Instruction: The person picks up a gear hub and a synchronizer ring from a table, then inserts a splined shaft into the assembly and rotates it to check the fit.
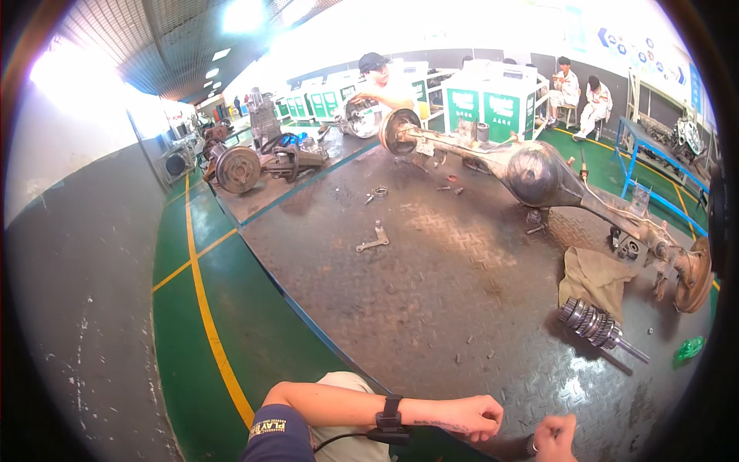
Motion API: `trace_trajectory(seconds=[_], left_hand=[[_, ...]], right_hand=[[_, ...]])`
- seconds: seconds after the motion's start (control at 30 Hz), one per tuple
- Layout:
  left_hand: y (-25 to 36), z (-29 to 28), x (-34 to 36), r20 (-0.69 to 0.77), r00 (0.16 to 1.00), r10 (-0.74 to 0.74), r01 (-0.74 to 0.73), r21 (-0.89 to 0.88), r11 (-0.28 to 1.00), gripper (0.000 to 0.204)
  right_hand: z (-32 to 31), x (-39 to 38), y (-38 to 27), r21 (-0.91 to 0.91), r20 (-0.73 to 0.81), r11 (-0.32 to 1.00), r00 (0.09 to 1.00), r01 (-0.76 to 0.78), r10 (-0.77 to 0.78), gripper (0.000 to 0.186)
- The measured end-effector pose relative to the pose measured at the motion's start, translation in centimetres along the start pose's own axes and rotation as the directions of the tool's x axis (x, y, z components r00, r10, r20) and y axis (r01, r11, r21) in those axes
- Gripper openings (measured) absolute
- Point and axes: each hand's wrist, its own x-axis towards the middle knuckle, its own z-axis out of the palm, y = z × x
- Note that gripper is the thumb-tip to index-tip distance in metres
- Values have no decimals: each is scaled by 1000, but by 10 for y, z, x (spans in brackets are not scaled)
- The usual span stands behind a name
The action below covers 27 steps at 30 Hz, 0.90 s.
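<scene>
My left hand [473, 416] reaches in over the near edge of the metal-plated bench, its fingers curled closed; what they hold, if anything, is hidden. Just to its right, at the lower edge, my right hand [556, 437] is also closed, and its grip is mostly out of sight. A small dark ring-like thing [531, 444] shows at the left side of that hand, too small to name. Beyond the hands, a gear shaft [591, 323] with stacked gears lies on the bench. Several small metal pieces [458, 359] lie scattered nearer the hands.
A long drive axle [531, 173] spans the bench's far right. Near it lie a tan cloth [591, 279] and green crumpled plastic [689, 349]. A metal lever [375, 238] rests mid-bench. A brake drum [238, 169] stands far left; a person [377, 85] leans at the far side.
</scene>
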Motion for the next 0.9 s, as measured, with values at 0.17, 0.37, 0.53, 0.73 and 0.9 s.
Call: trace_trajectory(seconds=[0.17,0.37,0.53,0.73,0.9], left_hand=[[-1,2,2,24,999,33,-33,-2,999,15],[1,0,0,9,999,40,-40,16,999,15],[6,-2,-2,11,1000,12,-12,22,1000,15],[5,-1,-3,-6,999,41,-41,8,999,14],[-3,2,1,10,996,94,-94,10,996,15]], right_hand=[[3,-13,-10,-355,112,841,911,409,-396,37],[-8,-21,1,-269,133,854,895,446,-425,28],[-5,-28,-6,-270,25,754,788,598,-616,25],[-12,-32,-9,-36,3,814,815,579,-580,31],[-15,-35,-17,-19,-23,844,844,535,-536,37]])
